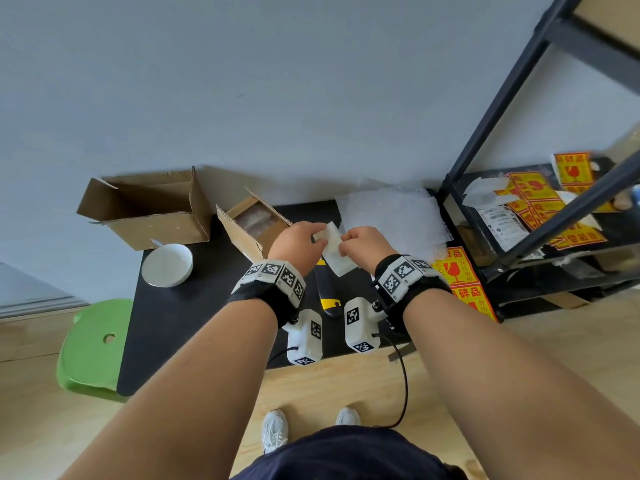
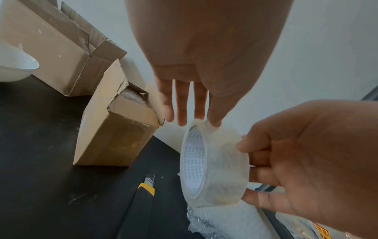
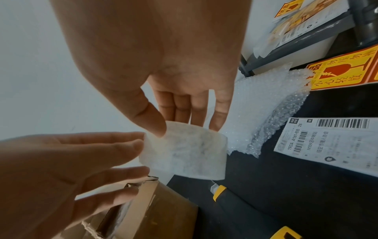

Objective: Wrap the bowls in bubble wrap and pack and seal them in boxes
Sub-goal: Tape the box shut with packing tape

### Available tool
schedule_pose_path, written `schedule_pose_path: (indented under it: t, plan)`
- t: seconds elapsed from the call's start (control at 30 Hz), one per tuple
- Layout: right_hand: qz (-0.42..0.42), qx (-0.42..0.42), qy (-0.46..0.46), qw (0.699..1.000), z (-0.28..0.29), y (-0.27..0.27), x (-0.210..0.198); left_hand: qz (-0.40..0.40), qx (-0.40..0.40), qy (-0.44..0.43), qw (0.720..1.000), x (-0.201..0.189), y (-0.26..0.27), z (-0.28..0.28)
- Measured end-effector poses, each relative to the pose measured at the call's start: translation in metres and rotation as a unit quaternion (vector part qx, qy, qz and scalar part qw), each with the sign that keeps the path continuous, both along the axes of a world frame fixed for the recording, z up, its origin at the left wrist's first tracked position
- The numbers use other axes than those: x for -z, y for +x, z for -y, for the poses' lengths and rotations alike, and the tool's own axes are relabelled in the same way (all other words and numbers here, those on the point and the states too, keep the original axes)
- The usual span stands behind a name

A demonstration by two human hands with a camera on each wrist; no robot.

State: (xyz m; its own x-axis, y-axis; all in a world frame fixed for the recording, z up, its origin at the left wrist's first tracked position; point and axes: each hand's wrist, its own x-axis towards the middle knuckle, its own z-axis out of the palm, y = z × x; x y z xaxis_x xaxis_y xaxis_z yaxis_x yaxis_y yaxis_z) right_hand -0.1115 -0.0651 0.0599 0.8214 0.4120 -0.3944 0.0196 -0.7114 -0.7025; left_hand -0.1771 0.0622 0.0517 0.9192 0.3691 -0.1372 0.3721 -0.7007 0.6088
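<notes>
Both hands hold a roll of clear tape (image 1: 334, 251) (image 2: 220, 165) (image 3: 184, 153) above the black table (image 1: 180, 323). My right hand (image 1: 365, 244) (image 2: 296, 153) (image 3: 184, 105) grips it, thumb on the outer face and fingers curled behind. My left hand (image 1: 299, 239) (image 2: 184, 100) (image 3: 81, 161) touches the roll's rim with straight fingertips. A small cardboard box (image 1: 254, 225) (image 2: 114, 137) (image 3: 153, 210) with a bubble-wrapped item inside stands open just left of the hands. A bare white bowl (image 1: 167, 265) (image 2: 14, 64) sits at the table's left, before a larger open box (image 1: 149, 209) (image 2: 57, 48).
A bubble wrap sheet (image 1: 394, 216) (image 3: 261, 113) lies at the table's back right. A yellow-black utility knife (image 1: 327, 296) (image 2: 141, 202) (image 3: 225, 198) lies under the hands. Fragile stickers (image 1: 457, 268) and a shipping label (image 3: 331, 142) lie right. A black shelf rack (image 1: 536, 220) stands right, a green stool (image 1: 93, 348) left.
</notes>
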Motion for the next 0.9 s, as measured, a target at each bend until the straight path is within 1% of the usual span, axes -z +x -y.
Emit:
schedule_pose_path:
  t: [0.07,0.17,0.4,0.53,0.63,0.73,0.83,0.9]
  plan:
    - [-0.002,-0.001,0.004,1.000,-0.001,0.000,-0.001,0.008,-0.004,0.030,1.000,-0.004,-0.001,0.001]
    - [0.001,-0.001,0.011,1.000,-0.002,0.000,-0.002,0.016,-0.014,0.044,0.999,-0.009,-0.002,0.002]
    - [-0.005,0.004,0.038,0.999,-0.002,-0.001,-0.008,0.034,-0.076,0.004,0.997,-0.015,0.000,-0.006]
    - [-0.003,-0.001,0.046,0.999,-0.005,-0.002,-0.010,0.016,-0.056,0.041,0.997,-0.014,0.002,-0.004]
    - [0.008,-0.015,0.051,0.999,-0.006,-0.004,-0.008,-0.006,-0.060,0.052,0.997,-0.014,0.006,-0.007]
    - [0.027,-0.046,0.031,0.998,-0.008,-0.008,-0.003,-0.038,-0.054,0.061,0.996,-0.015,0.009,-0.011]
    - [0.032,-0.059,0.025,0.997,-0.007,-0.008,0.000,-0.065,-0.036,0.078,0.994,-0.017,0.010,-0.013]
    - [0.040,-0.073,0.014,0.996,-0.006,-0.007,0.001,-0.071,-0.025,0.091,0.993,-0.016,0.011,-0.013]
